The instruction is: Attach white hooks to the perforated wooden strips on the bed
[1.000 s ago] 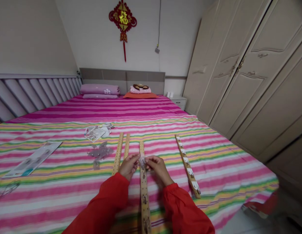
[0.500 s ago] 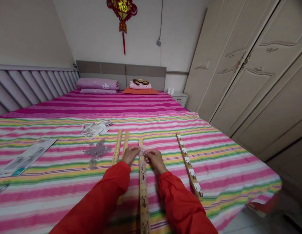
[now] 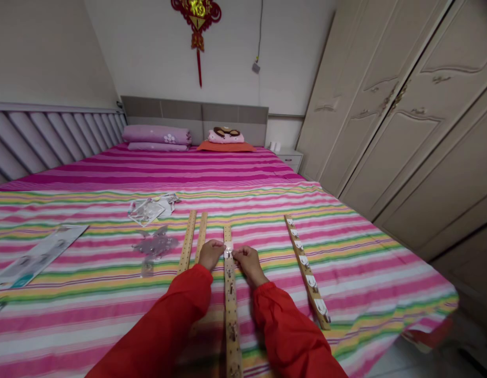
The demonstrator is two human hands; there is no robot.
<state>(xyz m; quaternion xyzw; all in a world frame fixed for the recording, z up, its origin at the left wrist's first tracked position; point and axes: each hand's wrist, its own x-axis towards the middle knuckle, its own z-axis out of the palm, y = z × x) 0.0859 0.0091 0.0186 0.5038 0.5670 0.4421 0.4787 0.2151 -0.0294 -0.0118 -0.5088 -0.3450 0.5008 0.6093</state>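
Observation:
My left hand and my right hand meet over the middle wooden strip, which lies lengthwise on the striped bedspread. Both hands pinch a small clear adhesive hook against the strip near its far end. Both sleeves are red. Two bare perforated strips lie just left of my left hand. A fourth strip on the right carries several white hooks in a row.
A pile of clear hooks and opened plastic packets lie to the left, with a flat cardboard package further left. Pillows sit at the headboard. A cream wardrobe stands along the right side.
My hands have moved up the middle strip toward its far end with the clear hook and pressed it down. The view has tilted slightly downward.

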